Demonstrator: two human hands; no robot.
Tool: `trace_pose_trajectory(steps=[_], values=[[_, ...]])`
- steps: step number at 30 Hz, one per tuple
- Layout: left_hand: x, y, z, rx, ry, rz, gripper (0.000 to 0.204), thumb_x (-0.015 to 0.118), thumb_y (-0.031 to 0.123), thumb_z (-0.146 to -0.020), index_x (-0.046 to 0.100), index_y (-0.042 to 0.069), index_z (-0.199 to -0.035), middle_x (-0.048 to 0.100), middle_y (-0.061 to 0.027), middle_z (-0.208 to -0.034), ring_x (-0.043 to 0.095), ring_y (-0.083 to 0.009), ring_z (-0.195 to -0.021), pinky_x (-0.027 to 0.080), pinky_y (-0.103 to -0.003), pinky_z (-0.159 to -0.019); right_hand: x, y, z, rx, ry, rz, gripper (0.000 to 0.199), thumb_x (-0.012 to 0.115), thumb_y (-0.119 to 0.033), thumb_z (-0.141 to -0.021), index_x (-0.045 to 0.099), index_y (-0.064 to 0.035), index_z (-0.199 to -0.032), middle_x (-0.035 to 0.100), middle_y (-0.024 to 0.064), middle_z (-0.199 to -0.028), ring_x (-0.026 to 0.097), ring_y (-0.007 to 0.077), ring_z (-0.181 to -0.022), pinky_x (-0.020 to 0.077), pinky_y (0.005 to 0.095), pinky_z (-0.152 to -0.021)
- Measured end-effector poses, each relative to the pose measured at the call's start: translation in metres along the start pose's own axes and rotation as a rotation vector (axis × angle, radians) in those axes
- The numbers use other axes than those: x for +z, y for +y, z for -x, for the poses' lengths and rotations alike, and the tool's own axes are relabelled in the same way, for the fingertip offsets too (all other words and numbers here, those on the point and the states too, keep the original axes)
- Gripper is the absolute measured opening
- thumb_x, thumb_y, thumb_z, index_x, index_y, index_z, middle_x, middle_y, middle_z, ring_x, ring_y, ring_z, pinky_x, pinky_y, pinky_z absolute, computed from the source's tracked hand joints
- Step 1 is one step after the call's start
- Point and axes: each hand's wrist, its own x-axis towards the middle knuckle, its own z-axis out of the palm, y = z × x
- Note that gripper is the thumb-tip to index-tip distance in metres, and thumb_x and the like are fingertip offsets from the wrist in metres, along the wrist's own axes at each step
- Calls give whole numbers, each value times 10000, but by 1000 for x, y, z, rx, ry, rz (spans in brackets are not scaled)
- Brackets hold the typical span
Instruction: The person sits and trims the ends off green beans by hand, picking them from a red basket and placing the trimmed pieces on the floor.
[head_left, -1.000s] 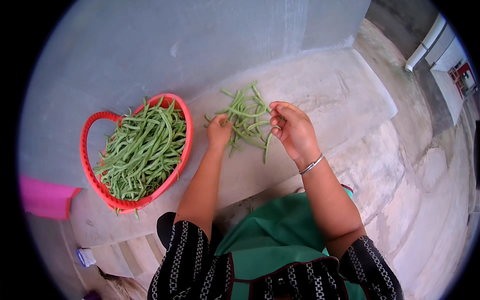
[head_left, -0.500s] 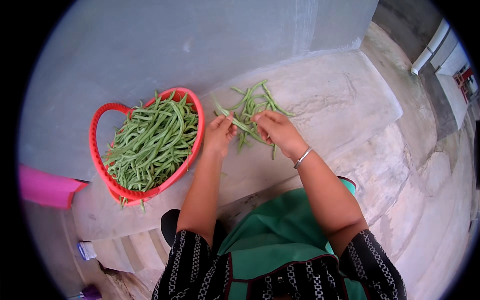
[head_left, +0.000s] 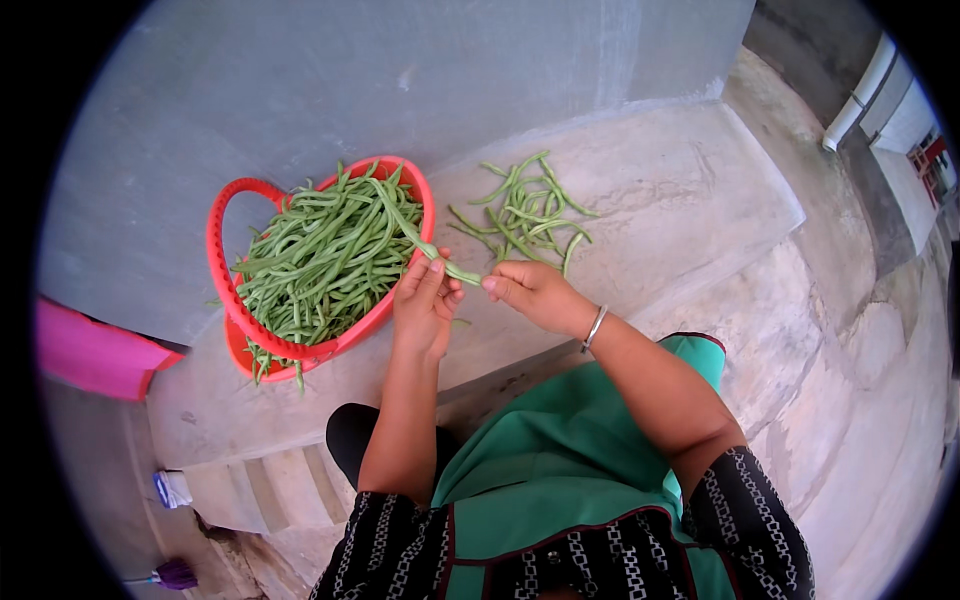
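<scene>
A long green bean (head_left: pixel 457 271) stretches between my two hands above the concrete ledge. My left hand (head_left: pixel 427 303) pinches it partway along, close to the basket's right rim, and its far end reaches up over the basket. At its near end, the fingertips of my right hand (head_left: pixel 540 295) are closed on the tip. The red plastic basket (head_left: pixel 428 205), its handle raised on the left, is heaped with green beans (head_left: pixel 325 255). Beyond my hands, a loose bunch of green beans (head_left: pixel 525 212) lies on the ledge.
A grey wall (head_left: pixel 400 75) rises behind the concrete ledge (head_left: pixel 680 180). Bright pink material (head_left: pixel 100 350) is at the left. Steps (head_left: pixel 270 490) lie at lower left, with a small white and blue item (head_left: pixel 172 489) beside them. A white pipe (head_left: pixel 860 95) stands at upper right.
Both hands have drawn nearer to me, away from the loose beans, with the bean now spanning between them. The view has shifted slightly, so the basket appears further right.
</scene>
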Motion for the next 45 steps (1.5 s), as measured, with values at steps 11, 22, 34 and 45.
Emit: trace_pose_trajectory(steps=[11,22,34,45], values=[[33,28,-58,-119,-86,-219,307,518,259,-920,525,28,-1121,575,-21,-856,586,-113,-779,472,-244,-637,-9,-31,-8,-6,10,-414,229,463,-196,-915,513,-47,-748,445,-6,-618,368,76,-518,308,224,-464],[-42,113,-39,924,477,-1505,297,598,-16,-751,603,67,-1036,599,-131,-1014,578,-313,-896,465,-378,-798,-1,-23,-33,279,-28,-825,219,416,-219,-926,504,-55,-810,445,9,-649,298,60,-476,212,212,-411],[-43,150,-82,1270,423,-1731,207,669,95,-734,660,80,-940,610,-80,-1087,546,-316,-1036,396,-452,-921,10,-17,-42,285,-52,-839,150,477,-177,-906,548,-45,-898,466,-13,-697,330,53,-512,231,206,-433],[54,78,-27,1346,-230,-1773,286,634,6,-640,668,94,-910,556,-62,-883,566,-264,-955,427,-465,-902,-27,-35,-24,-132,336,-79,344,518,-339,-914,542,-31,-763,476,-6,-612,402,85,-566,355,241,-530]])
